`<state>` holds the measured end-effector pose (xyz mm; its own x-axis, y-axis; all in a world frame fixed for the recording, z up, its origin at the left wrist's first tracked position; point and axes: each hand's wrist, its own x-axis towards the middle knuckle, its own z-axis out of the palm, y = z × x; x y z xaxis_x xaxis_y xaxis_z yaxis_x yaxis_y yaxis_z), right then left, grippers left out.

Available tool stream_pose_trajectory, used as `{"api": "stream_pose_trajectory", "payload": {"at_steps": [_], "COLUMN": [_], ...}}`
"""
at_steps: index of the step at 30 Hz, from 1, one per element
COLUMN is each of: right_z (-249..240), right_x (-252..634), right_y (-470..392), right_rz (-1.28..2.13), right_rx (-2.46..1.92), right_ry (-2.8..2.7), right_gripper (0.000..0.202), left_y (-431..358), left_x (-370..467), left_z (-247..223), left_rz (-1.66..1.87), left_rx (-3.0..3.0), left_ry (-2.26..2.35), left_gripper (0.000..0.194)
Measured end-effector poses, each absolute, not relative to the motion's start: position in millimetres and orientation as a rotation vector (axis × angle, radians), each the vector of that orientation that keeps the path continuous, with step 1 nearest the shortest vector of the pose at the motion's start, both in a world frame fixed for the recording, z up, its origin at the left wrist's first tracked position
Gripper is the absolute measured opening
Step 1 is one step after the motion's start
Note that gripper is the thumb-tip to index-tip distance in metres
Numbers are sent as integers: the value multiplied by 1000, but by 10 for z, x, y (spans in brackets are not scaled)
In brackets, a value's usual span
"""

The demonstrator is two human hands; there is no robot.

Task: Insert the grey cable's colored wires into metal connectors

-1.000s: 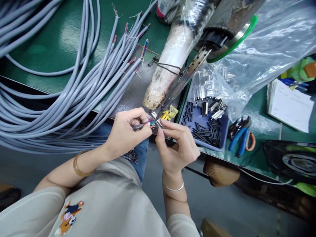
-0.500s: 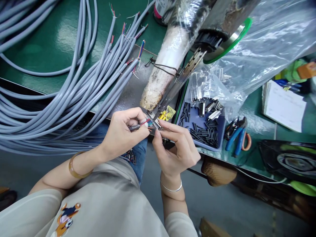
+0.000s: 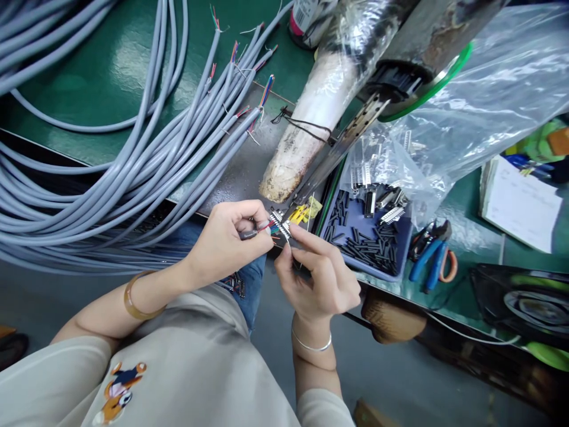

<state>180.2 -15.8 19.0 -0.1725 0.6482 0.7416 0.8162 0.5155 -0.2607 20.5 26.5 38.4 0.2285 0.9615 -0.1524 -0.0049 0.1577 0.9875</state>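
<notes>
Grey short-sleeved shirt [image 3: 191, 367], embroidered dog [image 3: 119, 394], amber bangle [image 3: 133, 296], silver bangle [image 3: 313, 347]

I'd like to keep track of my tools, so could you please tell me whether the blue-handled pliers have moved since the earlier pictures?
No; the blue-handled pliers lie just right of the tray, as before.

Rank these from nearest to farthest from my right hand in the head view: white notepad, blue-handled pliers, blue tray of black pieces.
1. Blue tray: just right of the right hand, a little ahead.
2. Blue-handled pliers: right of the tray.
3. White notepad: far right, beyond the pliers.
</notes>
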Motion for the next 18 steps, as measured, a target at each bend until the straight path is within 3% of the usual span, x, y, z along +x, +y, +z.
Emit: {"api": "stream_pose_trajectory", "payload": {"at_steps": [7, 13, 18], "right_z": [103, 142, 263], "right_x": [1849, 1850, 1910], "right_y": [-170, -233, -319], "right_rz": [-232, 350, 230], "right_rx": [-1154, -1323, -1347], "right_ry": [-1862, -1570, -1649], "right_gripper": [19, 10, 15], "left_y": [244, 236, 187], "left_x": [174, 91, 83], "left_z": [366, 292, 286], "left_rz": [872, 756, 767], "left_rx": [1074, 902, 902], "left_ry": [1025, 909, 907], "left_gripper": [12, 14, 10]}}
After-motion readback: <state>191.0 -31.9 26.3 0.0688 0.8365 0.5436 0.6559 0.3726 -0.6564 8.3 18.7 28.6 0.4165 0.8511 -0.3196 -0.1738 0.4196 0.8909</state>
